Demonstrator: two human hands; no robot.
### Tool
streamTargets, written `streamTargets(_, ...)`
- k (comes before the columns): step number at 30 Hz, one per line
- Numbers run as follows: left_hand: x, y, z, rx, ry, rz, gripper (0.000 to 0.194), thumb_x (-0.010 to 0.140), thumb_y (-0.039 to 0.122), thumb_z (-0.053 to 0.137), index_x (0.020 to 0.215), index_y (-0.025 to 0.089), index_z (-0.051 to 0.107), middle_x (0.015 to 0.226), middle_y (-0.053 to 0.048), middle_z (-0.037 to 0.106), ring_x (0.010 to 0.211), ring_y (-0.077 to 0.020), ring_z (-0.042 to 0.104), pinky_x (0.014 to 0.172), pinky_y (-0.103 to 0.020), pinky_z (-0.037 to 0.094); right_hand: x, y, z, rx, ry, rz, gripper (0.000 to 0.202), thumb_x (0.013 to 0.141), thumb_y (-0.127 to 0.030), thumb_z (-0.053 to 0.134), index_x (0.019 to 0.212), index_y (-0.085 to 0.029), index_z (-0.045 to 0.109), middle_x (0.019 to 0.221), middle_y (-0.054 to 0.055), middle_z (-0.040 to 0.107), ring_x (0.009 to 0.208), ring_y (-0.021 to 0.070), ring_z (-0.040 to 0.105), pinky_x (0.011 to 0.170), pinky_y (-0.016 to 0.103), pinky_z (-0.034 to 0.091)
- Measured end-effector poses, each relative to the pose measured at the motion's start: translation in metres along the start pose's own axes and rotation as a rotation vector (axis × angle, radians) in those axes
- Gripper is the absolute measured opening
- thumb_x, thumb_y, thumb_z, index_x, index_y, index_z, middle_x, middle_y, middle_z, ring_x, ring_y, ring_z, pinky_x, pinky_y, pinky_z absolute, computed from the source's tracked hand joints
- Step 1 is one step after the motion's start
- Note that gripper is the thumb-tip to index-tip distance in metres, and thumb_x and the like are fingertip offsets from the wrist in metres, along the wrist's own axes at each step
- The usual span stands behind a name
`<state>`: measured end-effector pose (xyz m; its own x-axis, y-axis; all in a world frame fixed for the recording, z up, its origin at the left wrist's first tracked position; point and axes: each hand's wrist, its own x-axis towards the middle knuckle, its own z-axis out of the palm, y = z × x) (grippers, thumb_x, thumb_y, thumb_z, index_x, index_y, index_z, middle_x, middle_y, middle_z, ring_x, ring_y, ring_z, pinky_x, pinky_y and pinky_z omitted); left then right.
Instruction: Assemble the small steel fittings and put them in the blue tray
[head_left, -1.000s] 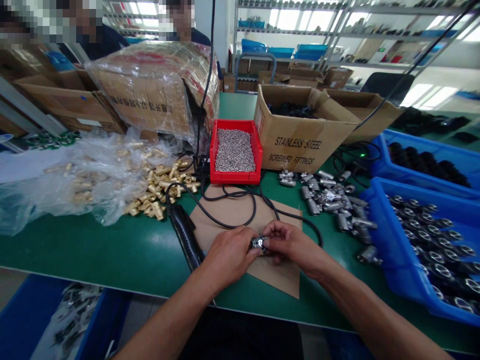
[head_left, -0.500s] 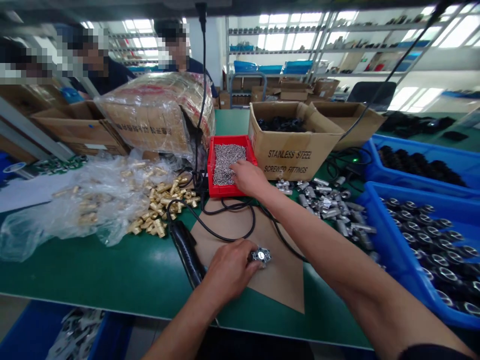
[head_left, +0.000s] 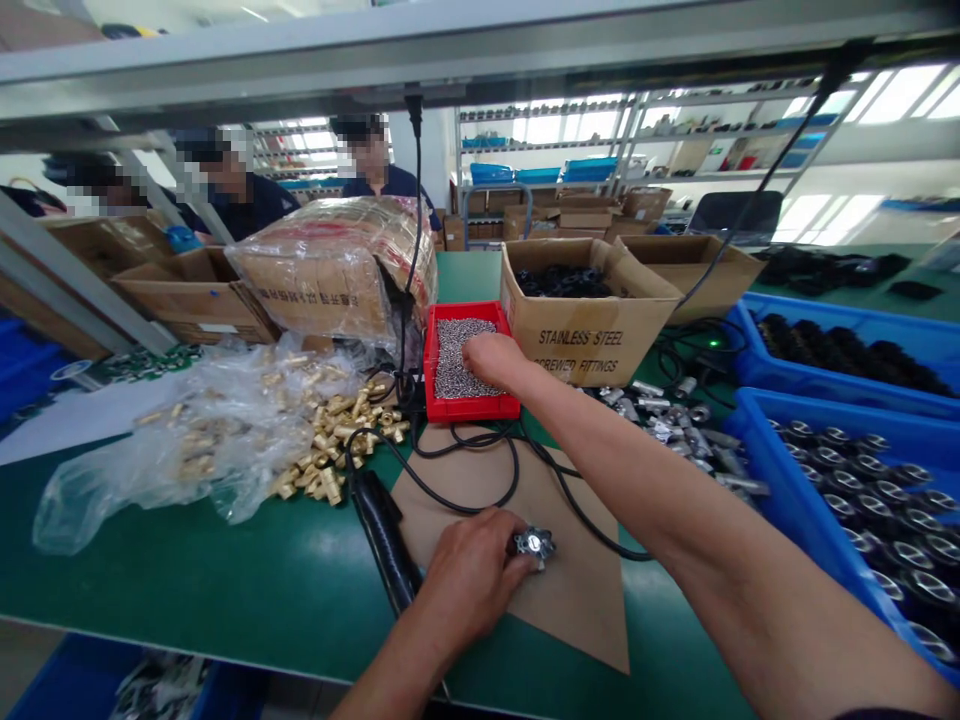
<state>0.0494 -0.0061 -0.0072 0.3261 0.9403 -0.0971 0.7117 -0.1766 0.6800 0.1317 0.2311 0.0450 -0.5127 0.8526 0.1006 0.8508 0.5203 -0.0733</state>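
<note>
My left hand [head_left: 476,560] is closed around a small silver metal part [head_left: 535,544] with a lobed edge and a round centre. It holds the part just above a brown cardboard sheet [head_left: 589,600]. My right hand [head_left: 495,360] reaches into a red bin [head_left: 472,409] full of tiny shiny metal pieces [head_left: 454,365]. Its fingers are curled down into the pieces, and their tips are hidden. Left of my left hand lies a black, tape-wrapped handheld tool [head_left: 384,535], its black cable [head_left: 457,508] looping over the cardboard.
Brass fittings [head_left: 326,485] and plastic wrap [head_left: 150,470] cover the left side. Silver fittings [head_left: 679,425] lie right, beside blue crates [head_left: 757,440] of black parts. A cardboard box [head_left: 592,335] stands behind. A metal beam [head_left: 480,50] crosses overhead; people [head_left: 247,200] are beyond.
My right hand has sunk further into the metal pieces and its fingers have curled in. The view has tilted up slightly. My left hand keeps its grip on the silver part.
</note>
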Motion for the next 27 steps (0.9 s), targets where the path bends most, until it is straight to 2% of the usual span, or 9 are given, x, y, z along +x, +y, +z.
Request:
streamTargets(4,0.001,0.001,0.001,-0.011,0.005,0.012,0.017,0.081,0.025,0.066,0.098,0.023,0.066,0.091,-0.002,0.067,0.083,-0.0197,0.061,0.073,-0.029,0.042,-0.011,0.007,-0.005,0.072,0.02,-0.003,0.023,0.086,-0.026,0.061,0.1,-0.015,0.074,0.106,0.016,0.072,0.104,0.0285,0.064,0.089,0.037,0.048)
streamTargets(9,0.001,0.001,0.003,-0.013,0.014,0.008,0.017,0.08,0.024,0.067,0.097,0.023,0.066,0.086,-0.001,0.067,0.082,-0.0194,0.06,0.072,-0.028,0.042,-0.021,0.006,-0.013,0.21,0.103,-0.001,0.028,0.081,-0.022,0.068,0.108,-0.016,0.07,0.107,0.014,0.071,0.101,0.0259,0.064,0.085,0.034,0.048)
streamTargets(12,0.001,0.0,0.003,-0.013,0.012,0.009,0.018,0.08,0.026,0.068,0.097,0.023,0.067,0.085,-0.001,0.067,0.081,-0.0194,0.06,0.071,-0.028,0.042,-0.035,0.005,-0.017,0.33,0.096,-0.035,0.016,0.082,-0.024,0.067,0.093,-0.014,0.073,0.093,0.01,0.073,0.087,0.0192,0.066,0.078,0.028,0.048)
streamTargets(15,0.001,0.0,0.003,-0.003,0.018,0.017,0.017,0.079,0.025,0.068,0.096,0.023,0.066,0.085,0.0,0.067,0.08,-0.0187,0.06,0.07,-0.027,0.042,-0.068,0.007,-0.014,0.473,0.015,-0.063,0.016,0.085,-0.025,0.062,0.09,-0.014,0.073,0.075,0.004,0.071,0.065,0.0122,0.064,0.064,0.024,0.048)
streamTargets(18,0.002,-0.001,0.003,-0.002,0.018,0.028,0.016,0.08,0.026,0.067,0.096,0.023,0.066,0.086,0.001,0.067,0.08,-0.0182,0.06,0.07,-0.027,0.042,-0.114,0.011,-0.003,0.758,-0.089,-0.038,0.015,0.083,-0.02,0.059,0.091,-0.015,0.07,0.071,0.002,0.068,0.054,0.0096,0.058,0.053,0.022,0.045)
streamTargets(20,0.002,-0.001,0.002,0.001,0.012,0.028,0.015,0.081,0.027,0.067,0.096,0.023,0.066,0.086,0.001,0.066,0.08,-0.0182,0.06,0.07,-0.027,0.042,-0.145,0.012,0.006,0.917,-0.111,0.009,0.013,0.078,-0.017,0.059,0.087,-0.016,0.068,0.069,0.0,0.065,0.053,0.0093,0.056,0.05,0.021,0.043)
streamTargets(23,0.001,-0.002,0.002,0.003,0.008,0.025,0.015,0.081,0.028,0.067,0.095,0.023,0.066,0.086,0.0,0.066,0.08,-0.0184,0.06,0.069,-0.027,0.042,-0.183,0.011,0.02,1.012,-0.093,0.092,0.014,0.074,-0.013,0.058,0.085,-0.017,0.065,0.066,-0.002,0.06,0.055,0.0096,0.054,0.051,0.021,0.042)
streamTargets(27,0.001,-0.001,0.001,0.005,0.011,0.032,0.014,0.081,0.027,0.068,0.094,0.023,0.065,0.088,0.0,0.066,0.081,-0.0181,0.06,0.069,-0.026,0.042,-0.21,0.008,0.031,1.092,-0.149,0.144,0.007,0.077,-0.019,0.061,0.082,-0.017,0.066,0.07,0.0,0.063,0.062,0.0118,0.057,0.057,0.023,0.044)
